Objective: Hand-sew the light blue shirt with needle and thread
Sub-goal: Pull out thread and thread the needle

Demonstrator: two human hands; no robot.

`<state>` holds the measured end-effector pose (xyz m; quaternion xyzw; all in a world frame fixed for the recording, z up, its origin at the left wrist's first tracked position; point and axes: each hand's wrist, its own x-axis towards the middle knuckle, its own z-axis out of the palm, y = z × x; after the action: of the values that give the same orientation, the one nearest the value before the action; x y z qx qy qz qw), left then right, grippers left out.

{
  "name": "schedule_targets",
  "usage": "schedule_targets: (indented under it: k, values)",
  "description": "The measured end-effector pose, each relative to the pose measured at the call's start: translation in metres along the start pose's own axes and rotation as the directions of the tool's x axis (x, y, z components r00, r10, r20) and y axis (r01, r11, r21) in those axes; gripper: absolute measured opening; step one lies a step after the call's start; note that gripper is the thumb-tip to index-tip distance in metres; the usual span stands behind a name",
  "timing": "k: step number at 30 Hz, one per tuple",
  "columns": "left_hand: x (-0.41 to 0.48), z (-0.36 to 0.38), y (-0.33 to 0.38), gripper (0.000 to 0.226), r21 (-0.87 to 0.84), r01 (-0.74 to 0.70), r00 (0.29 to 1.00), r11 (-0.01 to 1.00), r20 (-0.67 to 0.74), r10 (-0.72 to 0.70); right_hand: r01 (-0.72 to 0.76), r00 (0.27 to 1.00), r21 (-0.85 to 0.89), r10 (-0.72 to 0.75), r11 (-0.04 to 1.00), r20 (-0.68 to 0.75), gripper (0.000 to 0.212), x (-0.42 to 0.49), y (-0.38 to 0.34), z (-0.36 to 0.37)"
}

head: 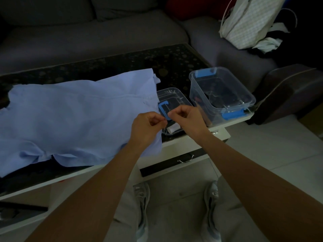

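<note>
- Light blue cotton-like shirt lies spread flat over the left part of the dark patterned table, its right edge reaching the clear lid and its near edge hanging over the table's white front.
- Both bare hands hover close together above the shirt's right edge and the lid.
- Left hand: its grip is pinched together, thumb against forefinger, on something very fine; a thin pale thread shows just below the fingertips, but the needle is too small to make out.
- Right hand: fingers curled in, thumb and forefinger pressed together just beside the left fingertips; what they pinch cannot be told.
- Clear plastic lid with a blue handle lies on the table between the shirt and the box, partly under the hands.
- White thread spool lies on its side in the lid's near end, just below the hands.
- Clear storage box with blue latches stands open to the right of the lid, near the table's right edge; dark small items inside are not legible.
- Grey sofa runs behind the table, with a pale checked bag on its right seat.
- Below, a drawer with a metal handle and two grey shoes on the tiled floor.
</note>
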<state>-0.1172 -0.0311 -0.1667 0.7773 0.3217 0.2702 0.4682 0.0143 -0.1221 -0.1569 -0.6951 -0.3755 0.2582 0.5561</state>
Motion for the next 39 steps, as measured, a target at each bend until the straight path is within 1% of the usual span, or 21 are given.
schedule_targets:
  k: [2, 6, 14, 25, 28, 32, 36, 39]
  values:
    - [-0.0001, 0.0007, -0.0009, 0.008, 0.002, 0.0, 1.0, 1.0, -0.005, 0.0, 0.002, 1.0, 0.002, -0.002, 1.0, -0.007, 0.007, 0.0003, 0.0006, 0.0005]
    - [-0.0001, 0.0012, -0.0013, 0.001, 0.01, 0.021, 1.0, 1.0, -0.015, -0.021, 0.018, 1.0, 0.012, -0.017, 1.0, -0.007, 0.004, -0.0003, 0.0001, -0.0001]
    - [-0.0001, 0.0012, 0.0006, 0.008, 0.002, 0.004, 1.0, 1.0, 0.008, -0.004, 0.018, 1.0, 0.006, -0.018, 1.0, -0.003, 0.003, -0.0001, 0.0013, 0.0003]
    - [-0.0007, 0.0008, 0.0009, 0.008, -0.002, 0.01, 1.0, 1.0, 0.01, -0.01, 0.025, 1.0, -0.009, -0.025, 1.0, -0.006, 0.004, 0.0, 0.0005, 0.0015]
    - [-0.0013, 0.0006, 0.0002, 0.007, -0.028, 0.018, 1.0, 0.999, 0.007, -0.018, 0.025, 1.0, 0.011, -0.025, 1.0, -0.012, 0.01, 0.0016, 0.003, 0.0023]
    - [-0.0014, 0.0008, -0.0002, 0.01, -0.037, 0.031, 1.0, 0.999, 0.009, -0.03, 0.024, 1.0, 0.022, -0.023, 0.999, -0.021, 0.003, 0.0018, 0.0038, 0.0027]
    - [-0.0021, 0.0004, 0.0013, 0.012, -0.058, 0.025, 0.999, 0.998, 0.026, -0.023, 0.024, 1.0, 0.03, -0.023, 0.999, -0.019, 0.007, 0.0008, 0.002, 0.0019]
    - [-0.0026, 0.001, 0.001, 0.009, -0.08, 0.025, 0.999, 0.996, 0.042, -0.022, 0.029, 0.999, 0.018, -0.029, 0.999, -0.018, 0.004, 0.0007, 0.0017, 0.002]
